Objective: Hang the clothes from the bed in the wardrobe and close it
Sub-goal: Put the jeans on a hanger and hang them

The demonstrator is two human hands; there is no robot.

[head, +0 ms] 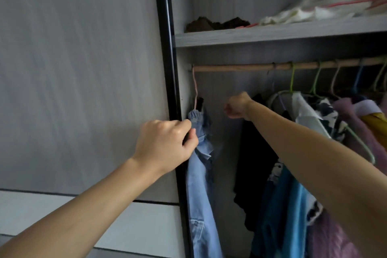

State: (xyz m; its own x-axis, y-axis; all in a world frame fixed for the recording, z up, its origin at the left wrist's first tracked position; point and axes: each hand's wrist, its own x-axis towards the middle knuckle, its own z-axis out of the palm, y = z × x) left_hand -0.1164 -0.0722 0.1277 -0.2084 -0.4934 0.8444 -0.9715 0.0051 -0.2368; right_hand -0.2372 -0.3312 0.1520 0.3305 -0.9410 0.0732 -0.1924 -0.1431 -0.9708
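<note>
By the left hand (pixel 165 142), nearest, a blue denim shirt (pixel 199 184) is being pinched near its top. The shirt is being borne by a pink hanger (pixel 195 90) at the left end of the wooden rail (pixel 240 67) inside the wardrobe (pixel 272 35). The right hand (pixel 237 106) is being held fisted beside other hanging clothes (pixel 314 132); whether it grips anything cannot be told.

A flat grey panel (pixel 79 69) with faint vertical wood grain fills the left, crossed low down by thin dark lines above a paler, whitish band (pixel 117 224), and edged on its right by a glossy black upright strip (pixel 167 48). Right of that strip the wardrobe (pixel 226 84) stands open, its inside the same grey grain, with a grey shelf (pixel 272 34) across the top and a round pale wooden rail (pixel 234 67) just under it, running from the left wall off to the right. The light is dim and soft, brighter on the shelf's front edge, shaded beneath it.
</note>
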